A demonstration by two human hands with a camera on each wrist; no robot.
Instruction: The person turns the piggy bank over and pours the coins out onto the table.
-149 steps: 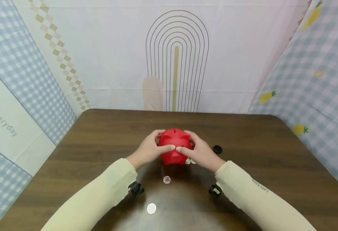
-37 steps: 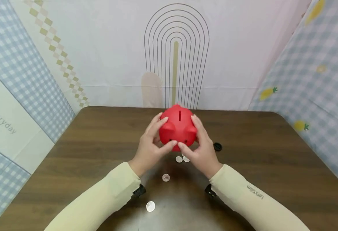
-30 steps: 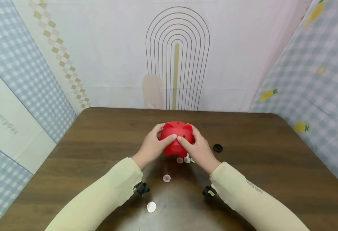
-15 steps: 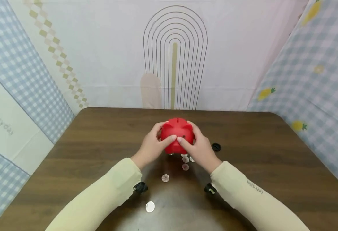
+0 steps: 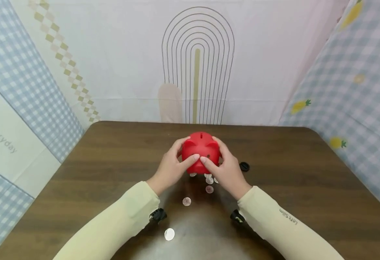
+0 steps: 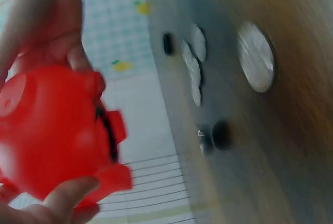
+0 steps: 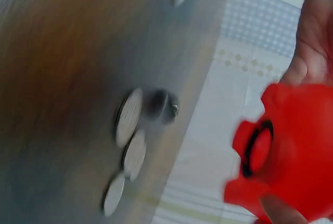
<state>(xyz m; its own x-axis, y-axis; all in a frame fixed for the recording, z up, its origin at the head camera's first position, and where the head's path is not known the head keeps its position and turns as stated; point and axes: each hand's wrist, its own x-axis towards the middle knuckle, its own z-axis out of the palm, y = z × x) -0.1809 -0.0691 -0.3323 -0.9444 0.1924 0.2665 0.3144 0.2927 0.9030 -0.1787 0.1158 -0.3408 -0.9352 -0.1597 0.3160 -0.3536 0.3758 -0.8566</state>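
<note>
A red piggy bank (image 5: 200, 148) is held over the table between both hands, its coin slot on top. My left hand (image 5: 170, 164) grips its left side and my right hand (image 5: 227, 168) its right side, thumbs meeting at the snout. In the right wrist view a dark-rimmed round hole (image 7: 258, 148) shows in the bank's underside, between the feet. Below it lie several silver coins, among them a reddish-looking coin (image 5: 209, 189) and a coin (image 5: 209, 180) behind it. One blurred coin (image 7: 169, 108) beside them looks tilted up off the table.
A black round plug (image 5: 244, 166) lies on the table right of my right hand. Nearer the front are a coin (image 5: 186, 201) and a bright coin (image 5: 169, 234). The brown wooden table (image 5: 128, 144) ends at a hanging cloth (image 5: 128, 72) behind.
The piggy bank was lifted and tipped with its slot toward the head view, then levelled and lowered a little. More coins show beneath it, and the reddish-looking one has come nearer. Both hands keep their grip.
</note>
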